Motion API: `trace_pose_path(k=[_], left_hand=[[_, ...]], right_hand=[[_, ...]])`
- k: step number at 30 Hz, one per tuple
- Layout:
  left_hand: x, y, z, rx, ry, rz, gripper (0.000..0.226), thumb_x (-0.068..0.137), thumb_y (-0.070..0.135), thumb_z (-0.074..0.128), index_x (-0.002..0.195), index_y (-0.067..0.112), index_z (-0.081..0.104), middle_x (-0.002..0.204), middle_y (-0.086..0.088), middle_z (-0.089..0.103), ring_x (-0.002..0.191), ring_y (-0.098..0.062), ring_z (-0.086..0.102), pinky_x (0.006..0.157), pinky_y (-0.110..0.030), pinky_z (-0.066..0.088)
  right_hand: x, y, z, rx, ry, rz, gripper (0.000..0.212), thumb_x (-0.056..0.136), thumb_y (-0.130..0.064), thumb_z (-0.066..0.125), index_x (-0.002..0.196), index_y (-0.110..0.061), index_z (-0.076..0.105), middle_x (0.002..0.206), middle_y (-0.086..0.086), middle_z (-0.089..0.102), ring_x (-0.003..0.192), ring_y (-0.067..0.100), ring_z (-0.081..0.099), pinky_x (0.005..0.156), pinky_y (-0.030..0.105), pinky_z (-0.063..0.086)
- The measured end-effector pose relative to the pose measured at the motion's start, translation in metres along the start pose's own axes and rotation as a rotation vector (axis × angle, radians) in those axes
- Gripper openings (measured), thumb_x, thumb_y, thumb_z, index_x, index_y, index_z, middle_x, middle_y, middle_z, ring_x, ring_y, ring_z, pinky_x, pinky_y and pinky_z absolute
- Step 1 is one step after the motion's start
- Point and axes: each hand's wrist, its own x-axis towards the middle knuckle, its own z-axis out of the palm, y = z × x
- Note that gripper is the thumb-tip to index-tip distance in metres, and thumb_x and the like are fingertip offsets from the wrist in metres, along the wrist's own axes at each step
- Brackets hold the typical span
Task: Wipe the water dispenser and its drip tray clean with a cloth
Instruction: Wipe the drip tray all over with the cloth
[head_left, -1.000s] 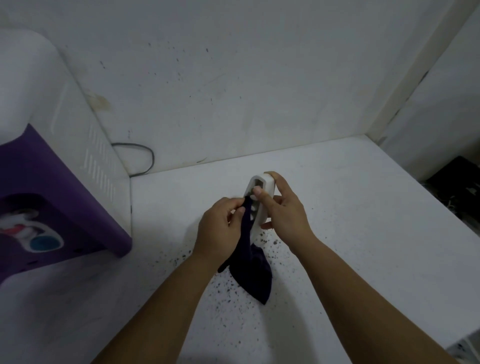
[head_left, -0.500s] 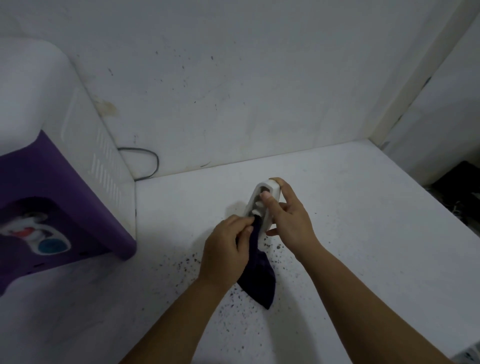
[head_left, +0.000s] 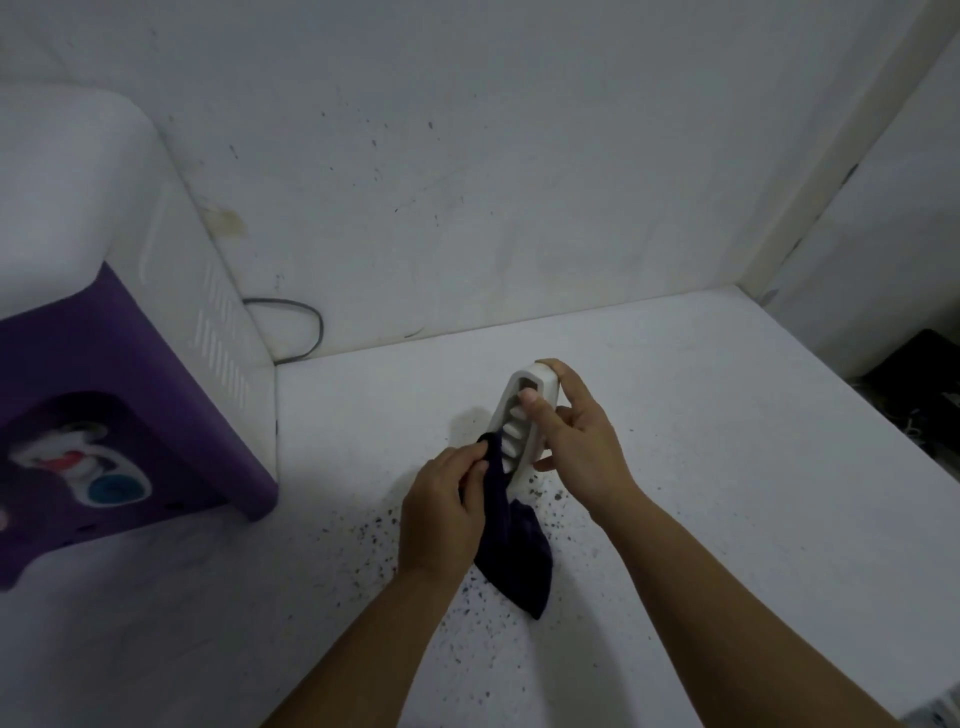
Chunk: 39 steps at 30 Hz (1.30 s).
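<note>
Since the earlier frames the left hand (head_left: 447, 514) has slid lower along the drip tray (head_left: 522, 421), so the cloth now presses against the tray's lower slots rather than the upper ones, and more of the white grille shows above it. Both hands hold their work above the white counter (head_left: 701, 467), roughly at the middle of the view. The right hand (head_left: 576, 447) grips the tray on edge — thumb laid across the slotted face near the top, fingers curled around the back and far rim. It is closed firmly on the tray. The left hand is closed on the dark purple cloth (head_left: 511, 556), pinching a fold of it between thumb and fingers and pushing that fold onto the grille; the rest of the cloth hangs down below the hands in a loose point.

Dark specks (head_left: 374, 540) lie scattered on the counter beneath and around the hands. At the left stands the water dispenser (head_left: 104, 332) — white body, purple front, with its taps set in a recess (head_left: 78, 467). It is well apart from the tray. A grey cable (head_left: 306, 322) loops behind it along the stained wall (head_left: 467, 182).
</note>
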Motion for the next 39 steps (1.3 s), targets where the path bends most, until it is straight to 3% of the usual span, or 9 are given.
trace_pose_path(k=[9,12,17,21,25,27,30,33,39], left_hand=[[-0.034,-0.044,-0.017,0.251,-0.051,-0.362,0.038,0.083,0.004,0.059,0.117,0.020,0.063,0.118,-0.004,0.056,0.106,-0.020,0.051,0.086,-0.029,0.047],[0.001,-0.014,-0.040,-0.114,0.027,-0.309,0.053,0.082,0.010,0.065,0.130,0.024,0.048,0.124,0.001,0.050,0.111,-0.015,0.050,0.094,-0.028,0.047],[0.057,0.031,-0.071,-0.420,-0.198,-0.142,0.060,0.086,0.029,0.064,0.139,0.035,0.037,0.128,0.013,0.054,0.112,0.003,0.054,0.092,-0.013,0.045],[0.064,0.033,-0.080,-0.334,-0.167,-0.128,0.038,0.091,0.019,0.061,0.127,0.031,0.055,0.117,0.005,0.060,0.092,0.010,0.057,0.076,-0.006,0.046],[0.062,0.023,-0.088,-0.273,-0.091,-0.193,0.032,0.092,0.026,0.059,0.123,0.030,0.058,0.115,0.003,0.062,0.088,0.008,0.056,0.073,-0.004,0.043],[0.063,0.022,-0.092,-0.261,-0.016,-0.223,0.030,0.091,0.030,0.059,0.122,0.032,0.059,0.112,0.004,0.062,0.087,0.002,0.057,0.077,-0.015,0.051],[0.069,0.022,-0.097,-0.273,0.078,-0.277,0.026,0.089,0.034,0.061,0.115,0.033,0.062,0.102,0.007,0.062,0.085,-0.012,0.060,0.080,-0.041,0.057],[0.071,0.021,-0.101,-0.250,0.102,-0.290,0.021,0.088,0.037,0.063,0.109,0.034,0.062,0.101,0.007,0.062,0.087,-0.017,0.062,0.079,-0.045,0.058],[0.069,0.021,-0.108,-0.136,0.127,-0.282,0.021,0.086,0.039,0.063,0.106,0.032,0.061,0.102,0.004,0.063,0.078,-0.010,0.060,0.073,-0.036,0.057]], right_hand=[[0.007,-0.026,-0.011,-0.069,-0.254,-0.110,0.033,0.095,-0.033,0.054,0.123,-0.050,0.049,0.101,-0.001,0.063,0.091,0.011,0.061,0.074,0.023,0.046],[0.010,-0.032,-0.004,-0.081,-0.383,-0.108,0.042,0.093,-0.028,0.057,0.127,-0.052,0.048,0.118,-0.005,0.058,0.103,0.011,0.058,0.082,0.022,0.046],[0.012,-0.033,0.011,-0.012,-0.343,-0.119,0.063,0.084,-0.010,0.070,0.134,-0.041,0.046,0.106,-0.001,0.066,0.105,0.013,0.062,0.094,0.031,0.050],[0.004,-0.014,0.012,0.090,-0.208,0.018,0.053,0.079,0.002,0.068,0.120,-0.028,0.053,0.116,0.003,0.060,0.105,0.016,0.063,0.089,0.035,0.054],[-0.014,0.034,0.014,-0.511,-0.151,0.432,0.042,0.084,-0.020,0.063,0.122,-0.015,0.044,0.113,0.009,0.058,0.086,0.018,0.059,0.076,0.033,0.053],[-0.027,0.059,0.021,-0.696,-0.321,0.686,0.066,0.084,-0.028,0.067,0.136,-0.008,0.032,0.124,0.013,0.053,0.106,0.024,0.058,0.085,0.032,0.052],[-0.033,0.071,0.022,-0.792,-0.371,0.668,0.024,0.084,-0.026,0.067,0.094,-0.011,0.051,0.088,0.005,0.057,0.090,0.021,0.063,0.066,0.025,0.051],[-0.023,0.062,0.014,-0.660,-0.373,0.566,0.021,0.078,-0.015,0.066,0.069,-0.011,0.048,0.066,0.002,0.049,0.058,0.015,0.049,0.050,0.022,0.038],[-0.019,-0.008,-0.016,0.054,-0.425,0.438,0.018,0.081,0.003,0.051,0.083,-0.015,0.056,0.071,0.006,0.057,0.062,0.017,0.053,0.054,0.026,0.044]])
